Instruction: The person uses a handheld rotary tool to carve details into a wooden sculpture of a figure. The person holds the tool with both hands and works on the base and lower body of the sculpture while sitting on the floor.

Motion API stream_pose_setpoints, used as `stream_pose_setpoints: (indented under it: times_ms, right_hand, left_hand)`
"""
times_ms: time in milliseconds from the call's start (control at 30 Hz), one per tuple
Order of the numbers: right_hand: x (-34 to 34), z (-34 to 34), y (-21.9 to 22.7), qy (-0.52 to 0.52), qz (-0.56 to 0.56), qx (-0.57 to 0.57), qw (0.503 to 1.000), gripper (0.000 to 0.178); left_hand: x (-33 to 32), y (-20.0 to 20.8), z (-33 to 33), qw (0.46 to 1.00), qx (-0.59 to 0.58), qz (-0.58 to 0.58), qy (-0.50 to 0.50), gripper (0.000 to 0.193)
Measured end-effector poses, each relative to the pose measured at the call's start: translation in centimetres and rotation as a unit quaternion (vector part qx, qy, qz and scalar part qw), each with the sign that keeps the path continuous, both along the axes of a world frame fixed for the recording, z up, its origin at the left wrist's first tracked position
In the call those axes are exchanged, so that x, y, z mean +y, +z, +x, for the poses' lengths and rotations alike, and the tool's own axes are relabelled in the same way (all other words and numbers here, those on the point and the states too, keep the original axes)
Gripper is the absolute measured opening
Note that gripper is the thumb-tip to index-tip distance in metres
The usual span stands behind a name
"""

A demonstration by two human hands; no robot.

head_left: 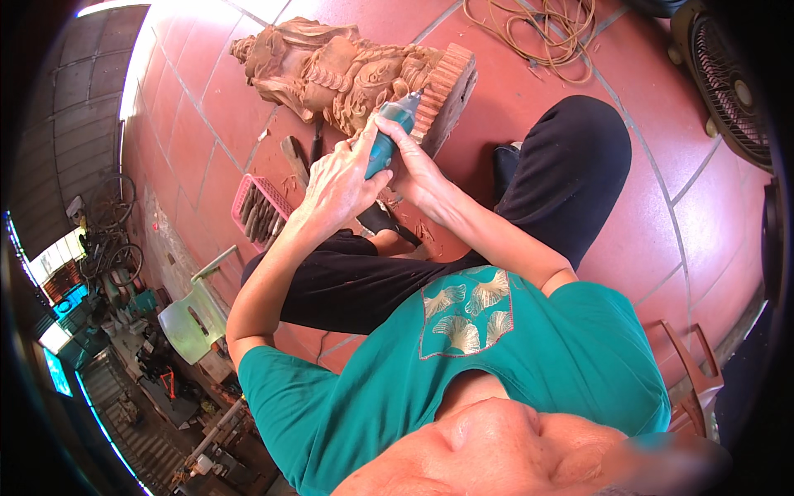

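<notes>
Left hand (332,186) and right hand (418,175) meet, fingers (361,147) gripping a teal tool (382,155) (tilted rightward).

Left grip (341,186) and right grip (411,163) curl close together, forearms (496,237) converging

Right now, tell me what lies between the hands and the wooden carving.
The head view shows a teal power tool between them, gripped by the left hand and right hand, its tip near the wooden carving; contact is unclear.
</notes>
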State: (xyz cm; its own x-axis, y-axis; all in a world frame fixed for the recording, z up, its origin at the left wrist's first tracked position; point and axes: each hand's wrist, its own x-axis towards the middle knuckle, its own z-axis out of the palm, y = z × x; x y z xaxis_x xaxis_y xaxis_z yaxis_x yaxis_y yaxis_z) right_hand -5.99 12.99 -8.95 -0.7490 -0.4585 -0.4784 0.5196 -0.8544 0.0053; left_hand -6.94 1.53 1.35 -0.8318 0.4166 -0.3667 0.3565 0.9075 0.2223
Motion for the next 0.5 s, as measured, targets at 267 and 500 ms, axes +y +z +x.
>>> stream_pose_setpoints:
  times_ms: [267,500]
  right_hand:
    - [0.2,-0.02,0.06,0.006,-0.008,0.006,1.0,0.043]
    - [0.31,0.14,-0.01,-0.005,0.003,-0.009,1.0,0.045]
  left_hand:
    - [0.34,0.39,0.15,1.0,-0.004,-0.007,0.015,0.082]
    - [0.52,0.23,-0.04,1.0,-0.015,-0.006,0.015,0.081]
